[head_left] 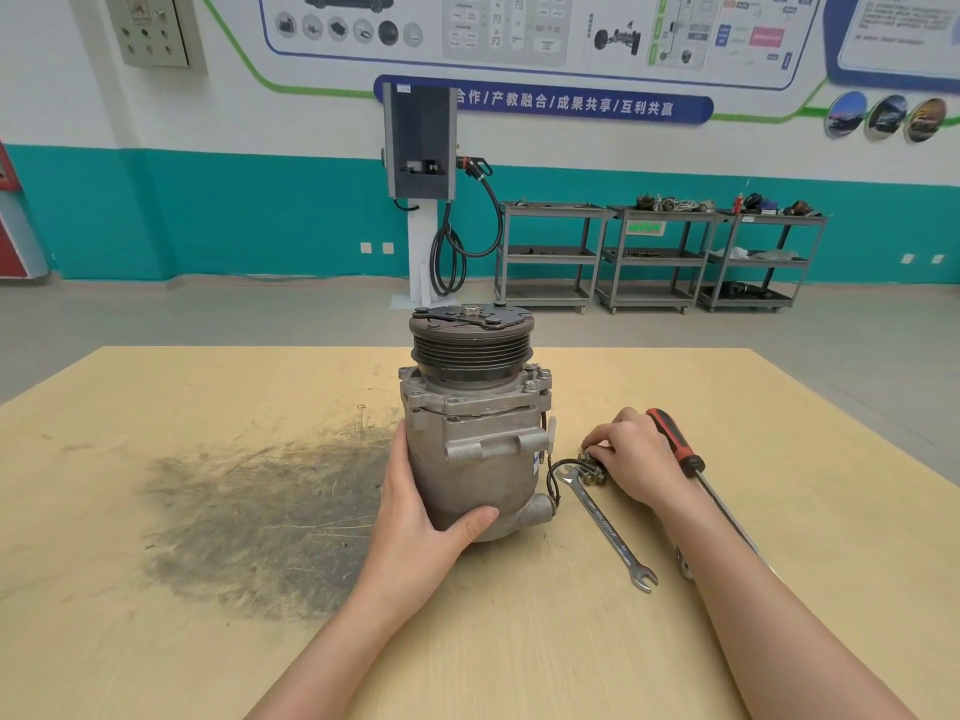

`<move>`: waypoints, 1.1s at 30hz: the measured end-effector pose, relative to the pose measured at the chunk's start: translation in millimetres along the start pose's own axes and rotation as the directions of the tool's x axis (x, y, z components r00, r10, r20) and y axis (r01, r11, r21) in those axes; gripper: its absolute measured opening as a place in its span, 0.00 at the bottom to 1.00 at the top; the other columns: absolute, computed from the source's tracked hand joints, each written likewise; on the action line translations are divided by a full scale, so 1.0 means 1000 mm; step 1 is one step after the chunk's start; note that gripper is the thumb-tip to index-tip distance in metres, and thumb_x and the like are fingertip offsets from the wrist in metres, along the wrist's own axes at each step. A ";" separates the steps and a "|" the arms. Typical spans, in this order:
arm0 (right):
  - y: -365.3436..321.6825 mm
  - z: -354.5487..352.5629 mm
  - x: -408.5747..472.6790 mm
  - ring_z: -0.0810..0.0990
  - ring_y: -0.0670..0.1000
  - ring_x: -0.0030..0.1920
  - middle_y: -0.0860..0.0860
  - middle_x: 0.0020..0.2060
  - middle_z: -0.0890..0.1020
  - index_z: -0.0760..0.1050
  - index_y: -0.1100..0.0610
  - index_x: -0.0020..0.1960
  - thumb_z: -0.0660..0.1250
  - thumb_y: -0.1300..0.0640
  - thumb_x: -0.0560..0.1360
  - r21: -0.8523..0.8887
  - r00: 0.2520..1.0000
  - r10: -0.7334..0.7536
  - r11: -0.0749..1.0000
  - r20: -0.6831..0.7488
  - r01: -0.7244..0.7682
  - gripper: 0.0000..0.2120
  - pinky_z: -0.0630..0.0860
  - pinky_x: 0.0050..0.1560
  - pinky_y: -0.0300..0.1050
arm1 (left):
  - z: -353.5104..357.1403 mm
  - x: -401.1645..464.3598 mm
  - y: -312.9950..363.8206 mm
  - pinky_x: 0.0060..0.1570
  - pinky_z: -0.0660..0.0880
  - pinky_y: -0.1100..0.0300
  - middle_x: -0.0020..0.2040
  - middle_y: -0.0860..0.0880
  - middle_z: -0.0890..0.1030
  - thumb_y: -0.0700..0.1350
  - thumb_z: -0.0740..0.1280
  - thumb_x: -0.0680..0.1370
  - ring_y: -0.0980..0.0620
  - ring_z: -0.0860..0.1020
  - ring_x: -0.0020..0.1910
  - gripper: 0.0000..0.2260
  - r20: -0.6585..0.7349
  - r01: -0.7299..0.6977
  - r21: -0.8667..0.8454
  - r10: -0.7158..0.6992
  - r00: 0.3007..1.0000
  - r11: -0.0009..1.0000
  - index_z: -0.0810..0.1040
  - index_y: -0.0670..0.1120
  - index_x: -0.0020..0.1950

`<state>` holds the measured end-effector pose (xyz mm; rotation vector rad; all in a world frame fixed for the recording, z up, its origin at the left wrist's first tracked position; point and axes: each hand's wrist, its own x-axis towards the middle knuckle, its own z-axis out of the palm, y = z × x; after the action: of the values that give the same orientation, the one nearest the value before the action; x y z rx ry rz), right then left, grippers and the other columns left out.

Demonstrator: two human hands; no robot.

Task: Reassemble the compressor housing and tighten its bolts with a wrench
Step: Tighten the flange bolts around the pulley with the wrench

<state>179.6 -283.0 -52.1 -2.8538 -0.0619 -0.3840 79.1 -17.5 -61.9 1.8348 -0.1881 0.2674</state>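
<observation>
The compressor (475, 423) stands upright, pulley (470, 345) on top, at the middle of the table (156, 641), just right of a dark smudge (260, 522). The left hand (421, 517) cups its lower left side, palm on the housing and thumb across the near face. A black wire (551, 480) loops from the compressor's right side. Right of it the right hand (636, 459) rests on the table with its fingertips (597, 443) pinched on the far end of a small cluster of bolts (592, 472). A wrench (605, 527) lies just near of the bolts, its far end beside them. A red-handled screwdriver (675, 441) lies right of the hand, its shaft passing behind the forearm.
</observation>
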 end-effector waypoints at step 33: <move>-0.119 -0.140 -0.062 0.80 0.44 0.41 0.46 0.39 0.83 0.78 0.53 0.46 0.75 0.56 0.70 0.921 0.938 -0.224 0.229 -0.266 0.316 0.08 0.76 0.44 0.34 | 0.001 0.001 0.003 0.76 0.61 0.46 0.78 0.57 0.62 0.50 0.80 0.69 0.54 0.61 0.77 0.52 -0.012 -0.003 -0.005 0.003 1.000 1.000 0.47 0.56 0.81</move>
<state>75.1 -205.6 91.5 -1.5408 -0.5865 -0.3418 79.4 -19.3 -59.3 1.8277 -0.1834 0.2801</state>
